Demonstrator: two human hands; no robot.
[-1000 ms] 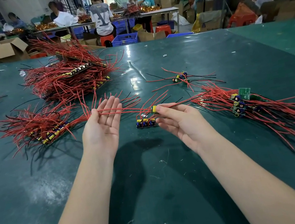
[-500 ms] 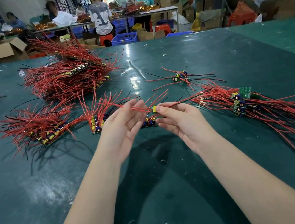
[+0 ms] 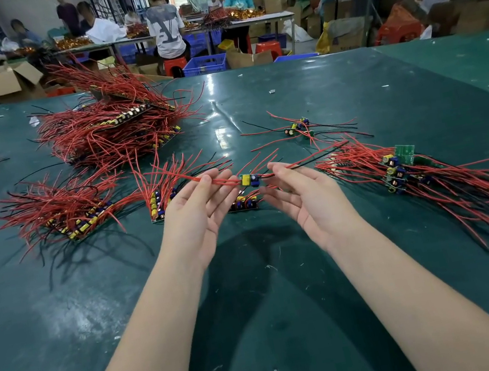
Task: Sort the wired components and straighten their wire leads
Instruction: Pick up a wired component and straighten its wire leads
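left hand [image 3: 199, 213] slides back out along the red leads [image 3: 219, 180], both hands [image 3: 301, 198] pinching wires with other fingers loose, small board [image 3: 250, 180] hanging between above the table [image 3: 353, 107]; straightening underway, next probably a steady outward pull.

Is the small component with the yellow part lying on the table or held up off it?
Held up. The component hangs between the left hand and right hand, whose fingertips pinch its red leads, above the table.

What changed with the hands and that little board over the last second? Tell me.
The left hand slid right along the red leads. The right hand let go of the small board and now pinches its right-side wires, so it hangs between both hands. The piles on the green table stayed put.
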